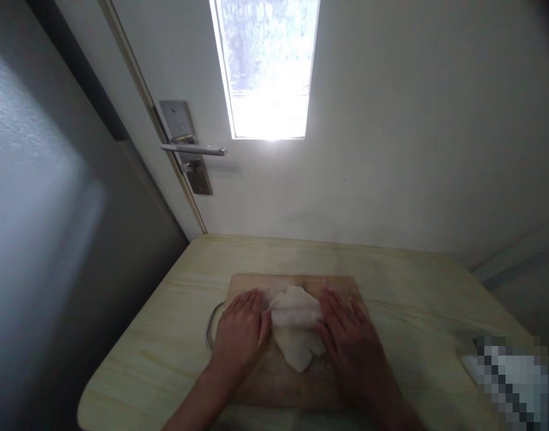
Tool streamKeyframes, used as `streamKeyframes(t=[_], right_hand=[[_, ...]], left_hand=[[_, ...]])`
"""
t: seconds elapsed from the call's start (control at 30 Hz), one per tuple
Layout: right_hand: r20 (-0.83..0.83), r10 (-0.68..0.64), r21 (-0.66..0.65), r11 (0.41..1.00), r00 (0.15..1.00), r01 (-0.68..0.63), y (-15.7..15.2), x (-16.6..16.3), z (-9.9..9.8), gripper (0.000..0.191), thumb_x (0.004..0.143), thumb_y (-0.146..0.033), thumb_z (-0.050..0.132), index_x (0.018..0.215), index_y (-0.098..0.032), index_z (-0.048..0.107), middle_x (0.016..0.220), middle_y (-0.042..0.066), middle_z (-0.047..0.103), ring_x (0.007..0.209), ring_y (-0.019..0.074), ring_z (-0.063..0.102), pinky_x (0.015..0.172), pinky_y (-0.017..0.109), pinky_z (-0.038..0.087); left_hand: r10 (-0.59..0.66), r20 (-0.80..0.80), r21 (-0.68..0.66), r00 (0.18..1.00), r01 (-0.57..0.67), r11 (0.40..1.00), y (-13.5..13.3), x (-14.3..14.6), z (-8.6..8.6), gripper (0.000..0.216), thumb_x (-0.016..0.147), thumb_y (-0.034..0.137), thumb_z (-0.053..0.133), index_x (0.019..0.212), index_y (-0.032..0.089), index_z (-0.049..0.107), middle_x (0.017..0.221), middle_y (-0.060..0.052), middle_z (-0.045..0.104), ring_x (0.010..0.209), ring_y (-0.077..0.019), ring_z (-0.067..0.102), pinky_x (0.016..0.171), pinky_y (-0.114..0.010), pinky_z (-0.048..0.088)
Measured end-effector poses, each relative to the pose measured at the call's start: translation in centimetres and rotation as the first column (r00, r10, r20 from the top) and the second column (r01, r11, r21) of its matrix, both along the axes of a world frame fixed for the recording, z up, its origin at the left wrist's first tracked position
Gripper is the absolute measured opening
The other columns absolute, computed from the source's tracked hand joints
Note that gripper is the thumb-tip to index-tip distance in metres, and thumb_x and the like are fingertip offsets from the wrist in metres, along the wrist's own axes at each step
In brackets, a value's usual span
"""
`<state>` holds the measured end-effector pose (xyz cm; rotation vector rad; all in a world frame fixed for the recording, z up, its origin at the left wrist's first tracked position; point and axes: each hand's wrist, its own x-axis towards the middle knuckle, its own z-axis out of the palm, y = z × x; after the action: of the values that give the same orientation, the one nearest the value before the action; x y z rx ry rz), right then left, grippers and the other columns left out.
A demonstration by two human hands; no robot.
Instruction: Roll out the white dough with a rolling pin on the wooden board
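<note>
A flattened, uneven piece of pale dough (297, 352) lies on a wooden cutting board (274, 389). Across the dough runs a pale, slightly blurred rolling pin (296, 315), its two ends covered by my hands. My left hand (242, 329) is closed over the left end, thumb beside the dough. Over the right end, my right hand (348, 329) is closed in the same way, its fingers pointing away from me. The dough spreads out on both the far and near sides of the pin.
The board has a metal loop handle (208, 326) on its left. Under it is a light wood-grain table (166, 335). A white door (391, 149) with a lever handle (197, 149) stands behind. A pixelated pale object (512, 377) lies at the right.
</note>
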<state>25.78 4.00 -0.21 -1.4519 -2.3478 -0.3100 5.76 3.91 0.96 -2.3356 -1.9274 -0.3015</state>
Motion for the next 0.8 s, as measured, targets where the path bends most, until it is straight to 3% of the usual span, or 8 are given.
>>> streamKeyframes(t=[0.17, 0.3, 0.43, 0.57, 0.8], right_hand=[[0.023, -0.112, -0.118, 0.986, 0.993, 0.114, 4.5, -1.9, 1.7, 0.036, 0.085, -0.029, 0.029, 0.102, -0.015, 0.058, 0.113, 0.008, 0.054, 0.103, 0.0200, 0.048, 0.092, 0.037, 0.028], [0.078, -0.118, -0.222, 0.966, 0.990, 0.132, 8.0, -3.2, 2.2, 0.039, 0.086, -0.027, 0.025, 0.097, -0.014, 0.060, 0.113, 0.010, 0.054, 0.102, 0.0180, 0.049, 0.090, 0.032, 0.029], [0.096, -0.099, -0.243, 0.963, 0.990, 0.120, 8.7, -3.4, 2.0, 0.041, 0.086, -0.026, 0.023, 0.091, -0.012, 0.062, 0.111, 0.013, 0.055, 0.101, 0.0195, 0.050, 0.089, 0.033, 0.030], [0.086, -0.053, -0.209, 0.976, 0.995, 0.070, 6.3, -2.7, 2.5, 0.039, 0.086, -0.023, 0.025, 0.091, -0.011, 0.062, 0.106, 0.013, 0.058, 0.102, 0.0206, 0.049, 0.093, 0.036, 0.026], [-0.063, 0.023, -0.049, 0.998, 0.998, -0.027, -1.1, -0.5, 1.5, 0.035, 0.084, -0.025, 0.032, 0.111, -0.010, 0.050, 0.114, 0.010, 0.053, 0.107, 0.0192, 0.045, 0.091, 0.036, 0.033]], left_hand=[[0.029, 0.016, -0.036, 0.999, -0.028, 0.999, 4.4, 0.1, -0.2, 0.044, 0.086, 0.034, 0.019, 0.120, 0.013, 0.039, 0.123, -0.010, 0.045, 0.115, -0.0200, 0.037, 0.093, -0.037, 0.031], [0.043, 0.027, -0.193, 0.999, -0.037, 0.980, 8.1, -0.4, -0.5, 0.049, 0.087, 0.038, 0.014, 0.125, 0.012, 0.030, 0.130, -0.011, 0.036, 0.120, -0.0203, 0.028, 0.095, -0.037, 0.028], [0.067, 0.012, -0.274, 0.998, -0.061, 0.960, 9.4, -0.8, -0.8, 0.048, 0.087, 0.036, 0.013, 0.124, 0.012, 0.032, 0.130, -0.012, 0.035, 0.121, -0.0239, 0.027, 0.093, -0.040, 0.029], [0.063, 0.003, -0.232, 0.998, -0.060, 0.971, 7.4, -0.4, 0.0, 0.047, 0.086, 0.038, 0.016, 0.123, 0.014, 0.034, 0.130, -0.010, 0.034, 0.122, -0.0243, 0.025, 0.094, -0.041, 0.027], [-0.004, -0.010, 0.001, 1.000, 0.004, 1.000, -0.3, 0.5, 0.1, 0.044, 0.086, 0.033, 0.023, 0.115, 0.009, 0.044, 0.117, -0.012, 0.050, 0.110, -0.0206, 0.043, 0.095, -0.036, 0.030]])
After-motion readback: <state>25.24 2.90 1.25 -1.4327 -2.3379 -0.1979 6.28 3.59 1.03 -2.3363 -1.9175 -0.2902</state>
